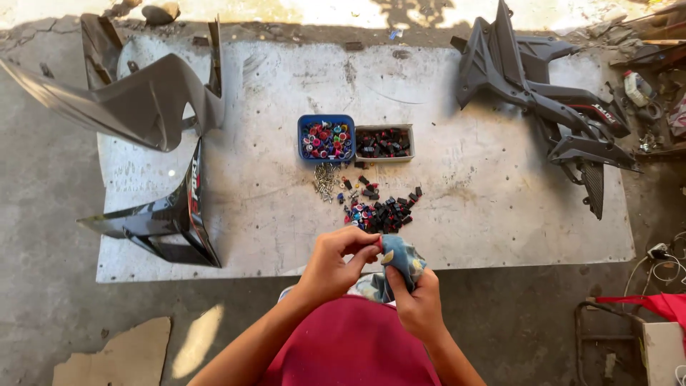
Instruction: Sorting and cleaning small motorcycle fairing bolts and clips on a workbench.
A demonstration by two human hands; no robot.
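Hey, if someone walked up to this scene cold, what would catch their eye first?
Probably the two hands low in the middle: the left hand pinches a small piece against a blue patterned cloth bunched in the right hand. Just beyond lies a loose pile of small black and coloured parts, with a blue tray and a grey tray behind it. Dark motorcycle body panels flank the pale board at far left and far right.
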